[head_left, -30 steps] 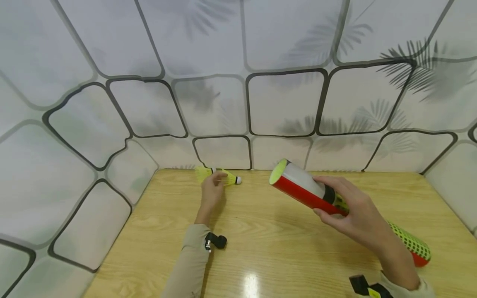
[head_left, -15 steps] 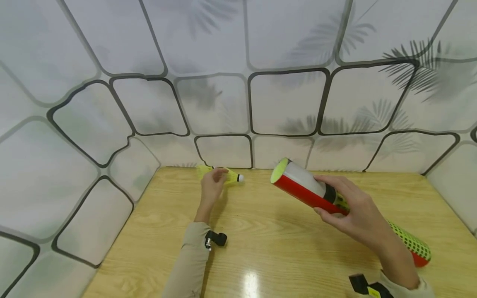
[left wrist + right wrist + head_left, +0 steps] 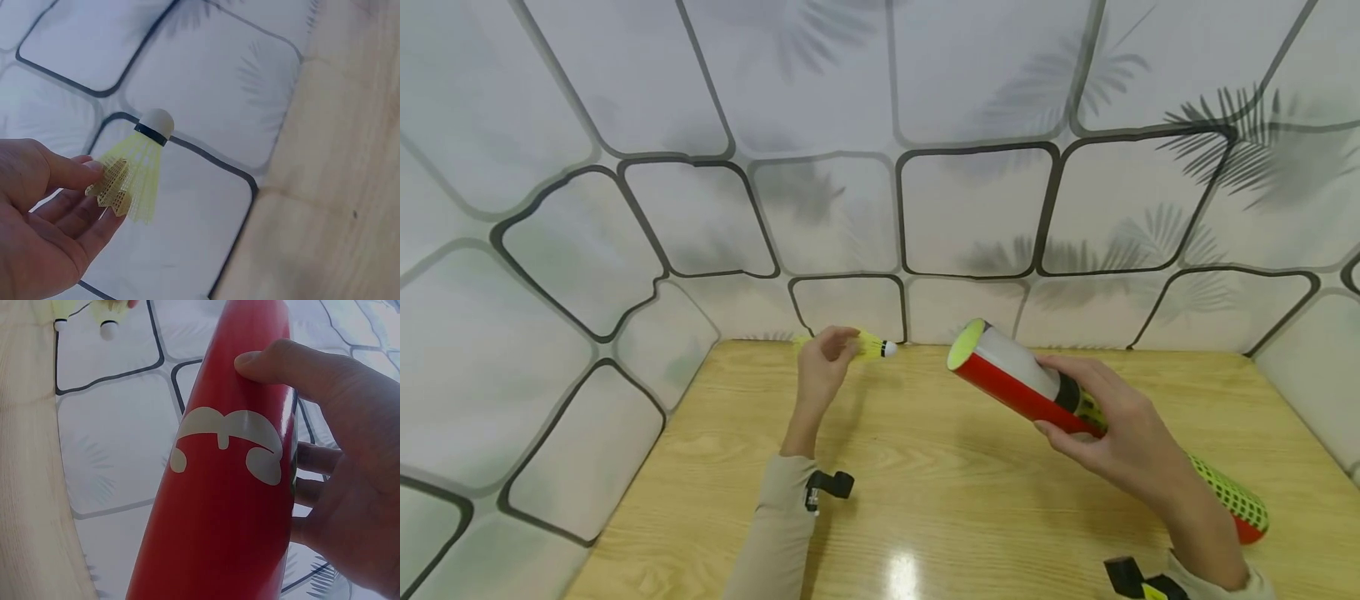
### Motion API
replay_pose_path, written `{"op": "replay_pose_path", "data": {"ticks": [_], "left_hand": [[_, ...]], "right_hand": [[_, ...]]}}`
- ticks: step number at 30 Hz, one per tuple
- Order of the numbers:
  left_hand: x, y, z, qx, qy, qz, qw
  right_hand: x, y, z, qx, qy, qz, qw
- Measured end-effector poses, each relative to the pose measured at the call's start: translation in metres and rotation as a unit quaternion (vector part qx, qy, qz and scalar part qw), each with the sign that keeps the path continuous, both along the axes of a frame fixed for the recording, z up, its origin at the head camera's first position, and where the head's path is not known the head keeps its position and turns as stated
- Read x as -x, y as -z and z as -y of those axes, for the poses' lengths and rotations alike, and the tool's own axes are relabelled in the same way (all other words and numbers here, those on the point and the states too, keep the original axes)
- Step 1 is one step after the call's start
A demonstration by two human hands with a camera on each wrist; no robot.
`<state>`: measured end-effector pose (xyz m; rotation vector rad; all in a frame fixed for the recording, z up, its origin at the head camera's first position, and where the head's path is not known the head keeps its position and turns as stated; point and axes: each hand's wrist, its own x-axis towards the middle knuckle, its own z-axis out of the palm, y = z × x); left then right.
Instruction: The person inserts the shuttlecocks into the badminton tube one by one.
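Observation:
My left hand [image 3: 823, 375] pinches a yellow shuttlecock [image 3: 140, 165] by its skirt, thumb on one side and fingertips on the other. Its white cork with a black band points right in the head view and up in the left wrist view. Just behind the hand, a second yellow shuttlecock [image 3: 802, 341] lies at the back of the table, mostly hidden. On the right, my right hand [image 3: 1131, 442] grips a long red, white and green shuttlecock tube [image 3: 1015, 375] around its middle. The tube tilts with its open end up and left; its inside looks pale green.
The wooden table [image 3: 895, 450] ends at the back against a wall covering [image 3: 977, 208] with a stone-block and leaf pattern. Both forearms reach in from the front, each with a small black wrist camera [image 3: 831, 483].
My left hand has lifted the shuttlecock slightly off the table and drawn it up, its cork shifting a little right. The right hand and tube have stayed nearly still.

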<state>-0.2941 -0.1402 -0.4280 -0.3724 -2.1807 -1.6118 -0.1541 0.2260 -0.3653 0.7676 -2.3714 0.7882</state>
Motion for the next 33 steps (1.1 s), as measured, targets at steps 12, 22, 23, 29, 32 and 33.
{"op": "replay_pose_path", "data": {"ticks": [12,22,23,29,32,33], "left_hand": [[-0.030,-0.047,-0.011,-0.023,0.037,-0.061,0.9972],[-0.062,-0.073,-0.017,-0.050,0.115,-0.110,0.9860],[-0.064,-0.075,-0.018,-0.049,0.119,-0.114,0.9851],[-0.077,-0.084,-0.027,-0.038,0.134,-0.128,0.9819],[-0.082,-0.086,-0.033,-0.022,0.136,-0.139,0.9807],[-0.083,-0.086,-0.036,-0.015,0.136,-0.143,0.9802]], "right_hand": [[0.003,-0.004,0.001,0.002,-0.008,-0.008,0.9999],[0.003,0.003,0.005,0.008,-0.020,0.000,0.9998],[0.003,0.003,0.005,0.009,-0.020,0.001,0.9998],[0.002,0.005,0.007,0.008,-0.023,0.006,0.9997],[0.002,0.005,0.008,0.009,-0.021,0.007,0.9997],[0.002,0.005,0.008,0.009,-0.020,0.008,0.9997]]}}
